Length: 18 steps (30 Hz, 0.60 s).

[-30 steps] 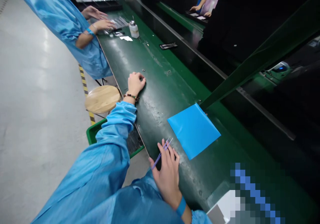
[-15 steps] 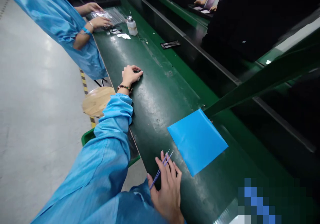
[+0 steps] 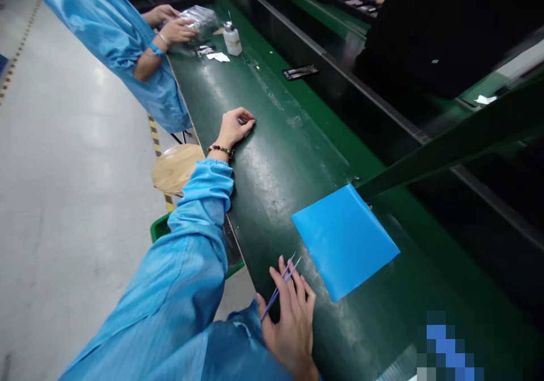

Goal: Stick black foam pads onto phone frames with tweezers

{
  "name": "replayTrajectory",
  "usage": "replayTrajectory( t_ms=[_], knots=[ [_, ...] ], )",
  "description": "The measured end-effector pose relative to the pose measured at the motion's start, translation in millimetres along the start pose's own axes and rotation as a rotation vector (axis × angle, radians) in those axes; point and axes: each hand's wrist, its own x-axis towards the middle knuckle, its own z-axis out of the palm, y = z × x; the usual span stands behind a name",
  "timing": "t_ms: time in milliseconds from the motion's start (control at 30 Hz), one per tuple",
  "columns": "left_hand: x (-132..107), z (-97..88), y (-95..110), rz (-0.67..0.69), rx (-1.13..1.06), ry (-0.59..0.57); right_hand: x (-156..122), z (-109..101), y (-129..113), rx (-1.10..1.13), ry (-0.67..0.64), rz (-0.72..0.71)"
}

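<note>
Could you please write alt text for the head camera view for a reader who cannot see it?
A person in a blue gown rests both hands on a green conveyor belt: the right hand holds purple tweezers beside a blue square sheet, and the left hand pinches a small dark part. Farther along, a co-worker handles a clear bag near a white bottle.

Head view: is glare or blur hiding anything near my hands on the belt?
Head view: overhead light leaves pale glare streaks on the green belt, yet the left hand, the right hand and its tweezers stay sharp; the blue sheet is evenly lit; the upper right edge smears with motion blur, and the bottom right corner is pixelated.
</note>
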Motion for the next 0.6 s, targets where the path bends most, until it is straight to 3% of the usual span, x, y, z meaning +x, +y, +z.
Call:
replayTrajectory(
  t_ms=[200, 467, 600],
  knots=[
    [-0.5, 0.4, 3.7, 0.055, -0.051, 0.022, -0.5, -0.2, 3.9, -0.032, -0.030, -0.040],
    [0.0, 1.0, 3.3, 0.021, -0.109, 0.013, -2.1, 2.1, 1.8, 0.015, -0.017, 0.013],
    [0.2, 0.8, 3.0, 0.013, -0.145, 0.005, -3.9, 2.6, 3.8, -0.032, -0.045, -0.044]
  ],
)
